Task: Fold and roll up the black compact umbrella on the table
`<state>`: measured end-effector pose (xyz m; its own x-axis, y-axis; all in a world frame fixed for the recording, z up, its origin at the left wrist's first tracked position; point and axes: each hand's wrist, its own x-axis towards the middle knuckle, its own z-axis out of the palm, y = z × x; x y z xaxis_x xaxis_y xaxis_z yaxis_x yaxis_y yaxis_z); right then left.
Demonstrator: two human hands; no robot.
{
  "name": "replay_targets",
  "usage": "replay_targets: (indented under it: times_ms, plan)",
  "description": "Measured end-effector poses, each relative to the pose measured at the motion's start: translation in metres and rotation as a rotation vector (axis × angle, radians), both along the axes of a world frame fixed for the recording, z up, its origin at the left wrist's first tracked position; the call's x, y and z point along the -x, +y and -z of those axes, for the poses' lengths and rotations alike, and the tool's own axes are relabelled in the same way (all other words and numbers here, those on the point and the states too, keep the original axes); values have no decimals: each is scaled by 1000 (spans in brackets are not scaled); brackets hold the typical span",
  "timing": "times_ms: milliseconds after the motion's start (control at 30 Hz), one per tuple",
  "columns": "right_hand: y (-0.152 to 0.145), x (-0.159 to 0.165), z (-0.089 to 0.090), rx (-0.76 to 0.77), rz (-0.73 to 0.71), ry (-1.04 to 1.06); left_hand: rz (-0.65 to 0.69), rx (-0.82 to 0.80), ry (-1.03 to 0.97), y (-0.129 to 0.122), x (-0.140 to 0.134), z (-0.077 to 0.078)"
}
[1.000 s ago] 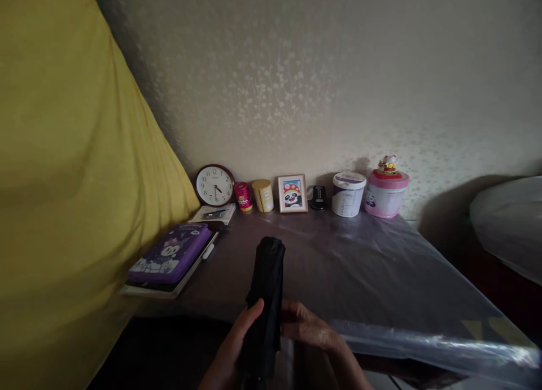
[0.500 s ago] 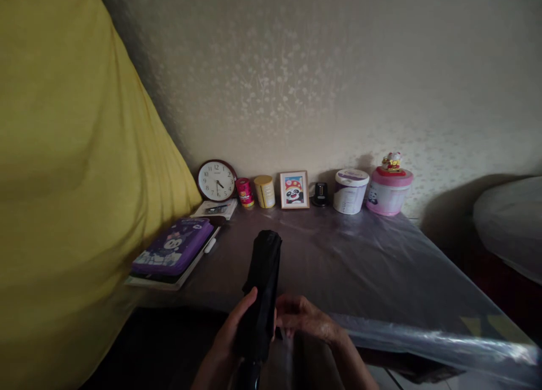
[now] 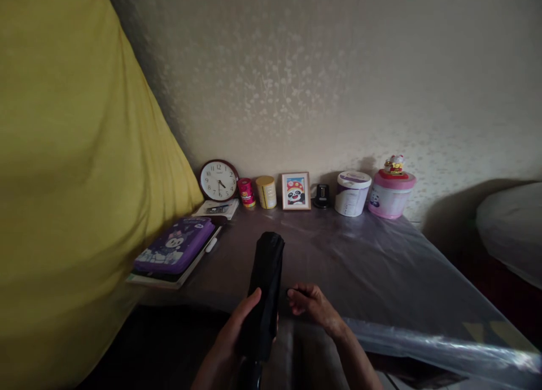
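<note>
A folded black umbrella (image 3: 265, 288) stands tilted in front of me at the near edge of the table, its handle end pointing down toward me. My left hand (image 3: 237, 328) is wrapped around its lower part, thumb on the front of the cloth. Just right of the umbrella and apart from it, my right hand (image 3: 311, 305) is closed in a pinch. A small dark bit shows at its fingertips, too small to name; it could be part of a strap.
Plastic film covers the table (image 3: 359, 266). At left lie a purple case (image 3: 175, 246) and books beside a yellow curtain (image 3: 84, 181). Along the wall stand a clock (image 3: 219, 180), small cans, a picture frame (image 3: 296, 191), a white tub (image 3: 353, 195) and a pink tub (image 3: 389, 195).
My right hand has moved up and away from the umbrella's side, to the right. The left hand keeps its hold on the umbrella. The view has shifted slightly.
</note>
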<state>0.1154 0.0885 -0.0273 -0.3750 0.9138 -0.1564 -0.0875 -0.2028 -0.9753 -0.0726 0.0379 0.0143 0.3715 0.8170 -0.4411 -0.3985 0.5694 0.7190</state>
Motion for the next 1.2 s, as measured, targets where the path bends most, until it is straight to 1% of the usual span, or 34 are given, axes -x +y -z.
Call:
replay_targets:
  times_ms: [67, 167, 267, 333, 400, 500, 600, 767, 833, 1000, 1100, 1200]
  plan:
    - [1, -4, -4, -16, 38, -5, -18, -10, 40, -1, -1, -1]
    - [-2, -7, -15, -72, 46, -8, -79, -35, 105, -2, -4, -1]
    - [-9, -6, -31, -237, 59, -21, -131, -62, 178, -2, -7, -1]
    - [-14, -2, -41, -337, 66, -14, -136, -95, 205, -2, -8, 0]
    - [-17, 3, -45, -352, 78, 42, -125, -141, 197, -2, -9, 0]
    - [-20, 10, -44, -303, 102, 146, -89, -181, 171, -3, -11, 0]
    - [-20, 11, -40, -276, 94, 188, -78, -185, 171, -5, -12, -3]
    - [-19, 6, -33, -184, -3, 277, -126, -198, 219, -7, -14, -9]
    - [-18, 6, -29, -164, -2, 302, -139, -199, 227, -7, -13, -8]
    - [-17, 7, -23, -183, 46, 209, -157, -202, 253, -4, -12, -3]
    - [-20, 5, -25, -199, 60, 195, -179, -209, 266, -2, -10, -3]
    - [-23, 5, -29, -234, 34, 168, -203, -223, 277, -1, -11, -4]
